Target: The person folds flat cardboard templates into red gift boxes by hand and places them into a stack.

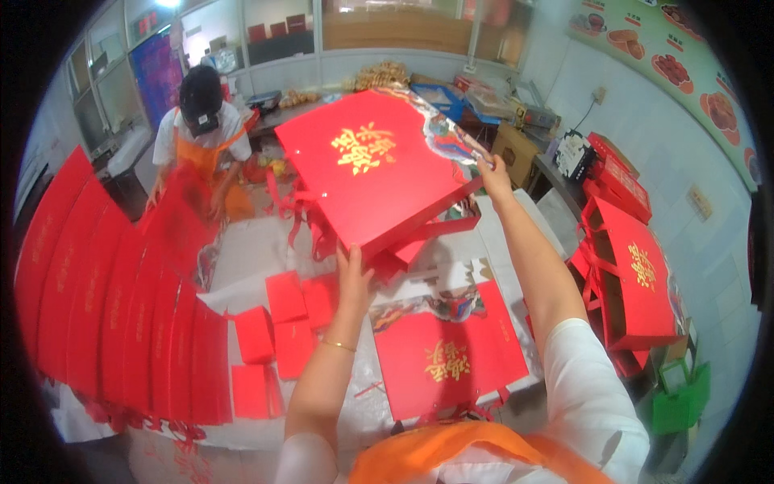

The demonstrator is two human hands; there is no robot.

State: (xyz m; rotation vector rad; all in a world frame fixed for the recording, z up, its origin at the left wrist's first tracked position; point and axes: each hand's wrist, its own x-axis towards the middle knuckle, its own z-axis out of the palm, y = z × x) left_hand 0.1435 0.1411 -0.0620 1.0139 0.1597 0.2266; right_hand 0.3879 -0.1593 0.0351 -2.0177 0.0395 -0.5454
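Raised over the table is a large red gift bag [355, 161] with gold lettering, a colourful patterned band and red ribbons trailing from its left side. My left hand [351, 274] grips its near lower corner, and my right hand [495, 176] grips the right corner beside the patterned band. Part of each hand's fingers is hidden by the bag. Beneath my arms, another red gift bag [447, 355] lies flat on the table. Left of it sit several small red boxes [294, 347], nearest to my left forearm.
A row of red bags [121, 315] stands along the left. Across the table, a person in an orange apron [211, 149] handles a red bag [184, 214]. More red bags [633, 274] stand at the right, near a green box [681, 399]. A blue crate [435, 101] is at the back.
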